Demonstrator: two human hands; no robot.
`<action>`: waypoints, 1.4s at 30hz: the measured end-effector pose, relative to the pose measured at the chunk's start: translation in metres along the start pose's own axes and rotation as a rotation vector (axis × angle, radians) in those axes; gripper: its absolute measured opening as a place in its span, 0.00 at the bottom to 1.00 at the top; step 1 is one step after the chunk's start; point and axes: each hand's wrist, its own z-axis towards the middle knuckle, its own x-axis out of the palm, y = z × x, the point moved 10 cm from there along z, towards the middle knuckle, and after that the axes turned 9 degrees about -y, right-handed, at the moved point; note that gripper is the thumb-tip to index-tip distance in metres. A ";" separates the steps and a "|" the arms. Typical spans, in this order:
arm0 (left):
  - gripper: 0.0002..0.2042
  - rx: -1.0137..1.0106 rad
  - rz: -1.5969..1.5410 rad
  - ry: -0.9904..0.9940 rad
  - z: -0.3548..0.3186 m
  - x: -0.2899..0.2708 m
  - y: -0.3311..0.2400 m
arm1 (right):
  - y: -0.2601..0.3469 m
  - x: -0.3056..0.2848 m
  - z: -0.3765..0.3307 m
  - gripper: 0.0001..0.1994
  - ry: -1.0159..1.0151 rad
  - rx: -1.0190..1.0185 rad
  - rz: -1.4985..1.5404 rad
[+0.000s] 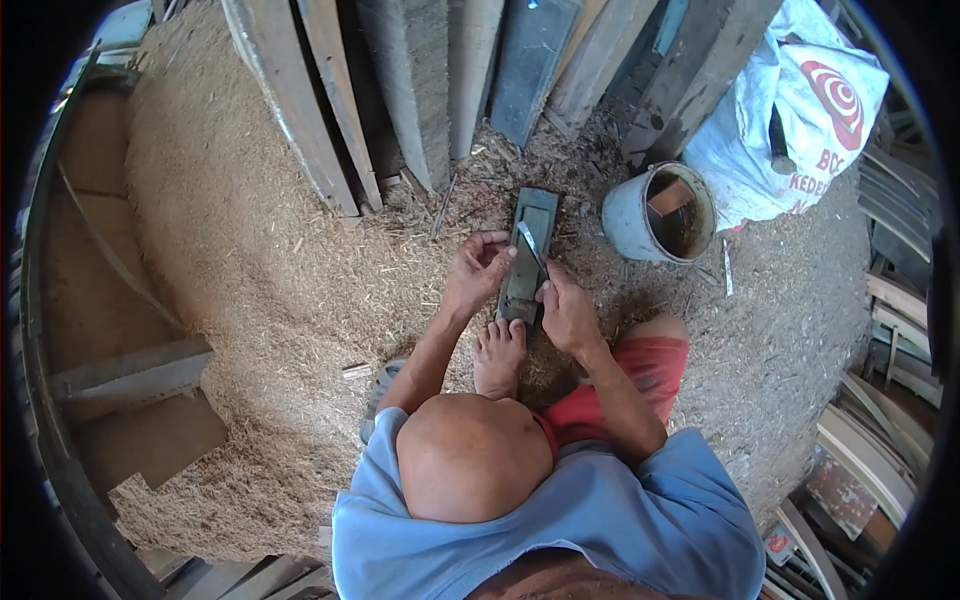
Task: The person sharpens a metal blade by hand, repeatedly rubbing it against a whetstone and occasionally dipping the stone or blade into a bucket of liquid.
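Down on the sawdust-covered floor (250,260), you're squatting with a long grey sharpening stone (527,262) lying in front of you, and your bare foot (498,355) is pressing against its near end to keep it steady. Your right hand (566,312) is closing around the lower part of a thin metal blade (530,248), fingers wrapped tight on it, and you're laying the blade aslant across the stone's face. Your left hand (478,270) is sitting just beside the stone on its left edge, fingers curling loosely with the fingertips coming in toward the blade's upper end (whether they're actually pressing on the metal is too small to tell).

As for how far along this is: the blade is already down on the stone and both hands are set, so the honing itself looks to be under way rather than starting. The pictures aren't showing the edge closely enough to judge how keen it is, so I can't say how much is left.

Around you, a grey bucket (660,212) is standing just to the right of the stone, with something reddish-brown inside. Behind it a white sack (800,110) is slumping against the wall, and rough wooden planks (420,90) are leaning upright beyond the stone.
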 end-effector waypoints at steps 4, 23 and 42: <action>0.11 -0.005 -0.493 0.095 -0.006 0.010 -0.021 | 0.032 -0.004 -0.003 0.22 -0.072 -0.216 0.124; 0.07 -0.102 -0.731 0.098 -0.010 -0.006 -0.042 | 0.054 -0.001 -0.011 0.22 -0.054 -0.336 0.262; 0.18 0.206 -0.538 0.090 -0.017 -0.011 -0.064 | 0.063 0.010 -0.018 0.19 0.188 -0.054 0.635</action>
